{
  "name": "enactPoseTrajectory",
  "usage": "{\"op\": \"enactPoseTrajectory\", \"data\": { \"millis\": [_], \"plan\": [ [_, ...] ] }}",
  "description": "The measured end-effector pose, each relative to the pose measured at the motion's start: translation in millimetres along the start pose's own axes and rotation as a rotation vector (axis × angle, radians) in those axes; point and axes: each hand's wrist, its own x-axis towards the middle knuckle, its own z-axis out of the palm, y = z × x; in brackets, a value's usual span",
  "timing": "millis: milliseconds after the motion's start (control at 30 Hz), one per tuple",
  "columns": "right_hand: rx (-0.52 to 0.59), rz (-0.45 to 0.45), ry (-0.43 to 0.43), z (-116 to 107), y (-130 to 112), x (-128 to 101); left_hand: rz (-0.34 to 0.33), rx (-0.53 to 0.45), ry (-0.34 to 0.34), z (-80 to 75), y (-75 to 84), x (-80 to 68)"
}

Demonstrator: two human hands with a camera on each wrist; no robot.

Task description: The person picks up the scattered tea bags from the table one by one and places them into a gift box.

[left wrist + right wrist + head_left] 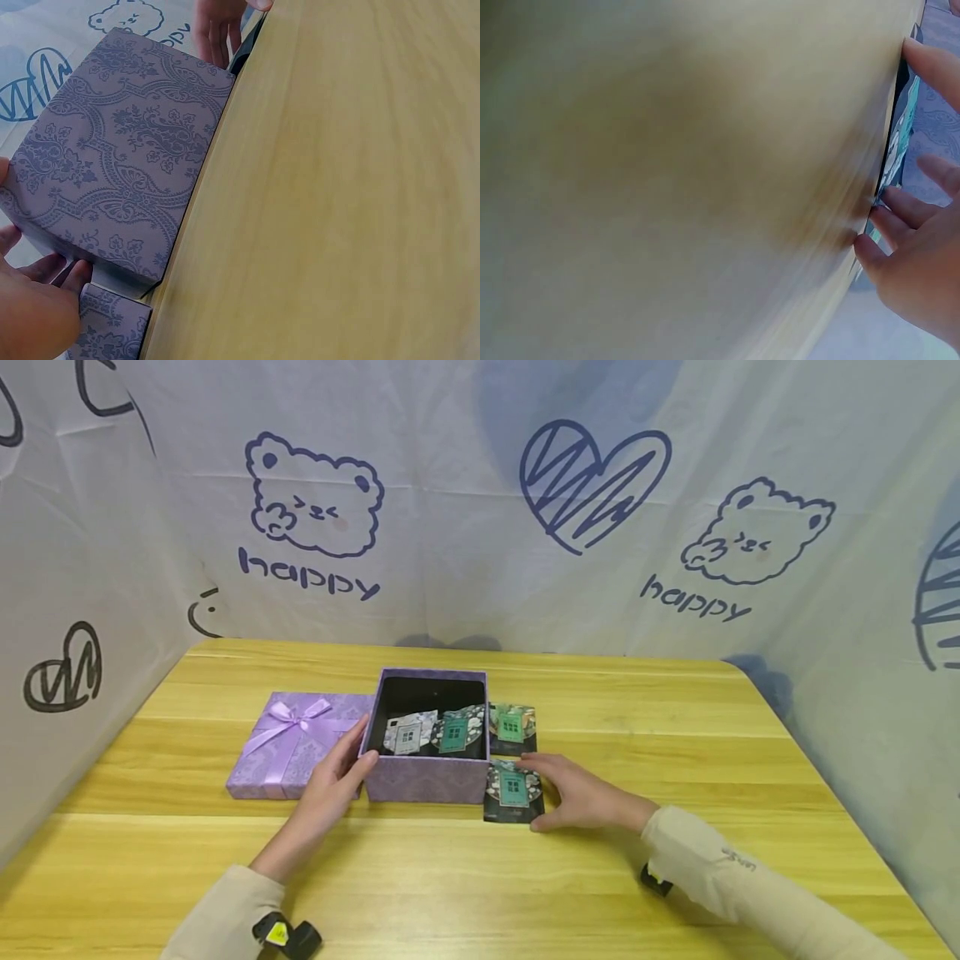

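An open purple patterned box (427,774) stands mid-table, holding two tea packets, a grey one (408,732) and a teal one (453,732). My left hand (339,774) rests against the box's left front corner, fingers fairly straight; the left wrist view shows those fingers (46,266) touching the box wall (127,150). Right of the box lie two more packets, a far one (512,724) and a near dark one (513,791). My right hand (576,791) lies flat with spread fingers on the near packet's right edge; its fingertips (889,217) meet that packet (897,146).
The box's lid (291,745) with a lilac bow lies left of the box, touching it. The wooden table (675,735) is enclosed by white printed cloth walls (480,510) at the back and both sides.
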Motion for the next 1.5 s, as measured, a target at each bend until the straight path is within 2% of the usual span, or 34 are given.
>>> {"op": "enactPoseTrajectory", "data": {
  "millis": [1067, 1500],
  "plan": [
    [0.004, -0.003, 0.036, -7.3, 2.1, -5.2, 0.001, 0.002, 0.007, -0.4, -0.6, 0.1],
    [-0.019, -0.005, 0.081, -10.9, 3.5, -3.5, 0.0, 0.025, 0.009, -0.9, -0.9, -0.7]
  ]
}}
